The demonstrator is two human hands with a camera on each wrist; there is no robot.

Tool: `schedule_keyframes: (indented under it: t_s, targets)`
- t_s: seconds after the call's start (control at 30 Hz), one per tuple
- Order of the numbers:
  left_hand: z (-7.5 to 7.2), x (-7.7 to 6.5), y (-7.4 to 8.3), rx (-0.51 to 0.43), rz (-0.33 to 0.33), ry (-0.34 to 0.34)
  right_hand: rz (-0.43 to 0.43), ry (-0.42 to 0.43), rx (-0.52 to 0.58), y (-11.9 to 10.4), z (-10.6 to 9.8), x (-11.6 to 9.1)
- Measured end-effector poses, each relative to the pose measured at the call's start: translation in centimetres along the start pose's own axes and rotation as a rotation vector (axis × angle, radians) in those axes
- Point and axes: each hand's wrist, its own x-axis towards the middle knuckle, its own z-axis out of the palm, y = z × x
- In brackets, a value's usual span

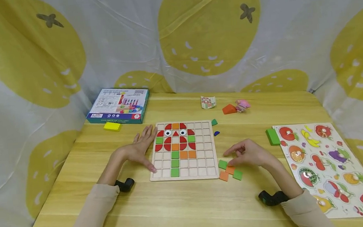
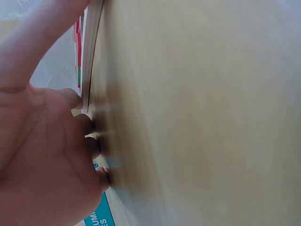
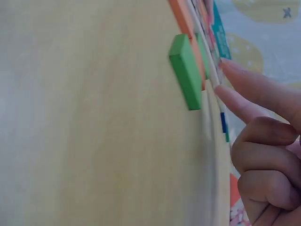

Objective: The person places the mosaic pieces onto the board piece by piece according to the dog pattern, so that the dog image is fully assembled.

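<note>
A wooden grid board [image 1: 210, 163] lies on the table, bearing red curved pieces, two eye pieces [image 1: 182, 132], a red triangle [image 1: 175, 133], and green and orange square tiles in a bird-like pattern. My left hand [image 1: 140, 150] is spread along the board's left edge, thumb near its lower left corner. Just off the board's right side hovers my right hand [image 1: 248, 154], index finger and thumb extended, the other fingers curled, nothing visible between them. Under its fingertips lie loose tiles: green [image 1: 223, 164], orange [image 1: 224, 176], another orange [image 1: 229, 170] partly covered, and green [image 1: 237, 175].
A green piece [image 1: 214, 122] and a blue half-round [image 1: 216, 133] lie right of the board. Behind are a pattern card [image 1: 208, 102], a red block [image 1: 229, 109] and a pink figurine [image 1: 242, 105]. A box [image 1: 119, 104] and yellow block [image 1: 112, 126] stand left; a fruit puzzle [image 1: 332, 172] and green block [image 1: 272, 137], right.
</note>
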Motion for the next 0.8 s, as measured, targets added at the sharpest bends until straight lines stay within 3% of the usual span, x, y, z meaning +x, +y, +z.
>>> schedule_keyframes:
  t_s: [0.17,0.37,0.63,0.8]
  targets:
    - [0.0,-0.2,-0.2,0.008,-0.006,-0.002,0.051,-0.017,0.012,0.4,0.6,0.1]
    - [0.1,-0.1,-0.2,0.000,-0.003,-0.002,0.087,0.035,0.000,0.1,1.1,0.7]
    - [0.1,-0.1,-0.1,-0.001,0.001,-0.001,0.137,0.160,-0.018,0.3,0.3,0.9]
    - [0.1,-0.1,-0.1,0.007,-0.002,0.004,0.135,0.139,0.027,0.3,-0.1,0.9]
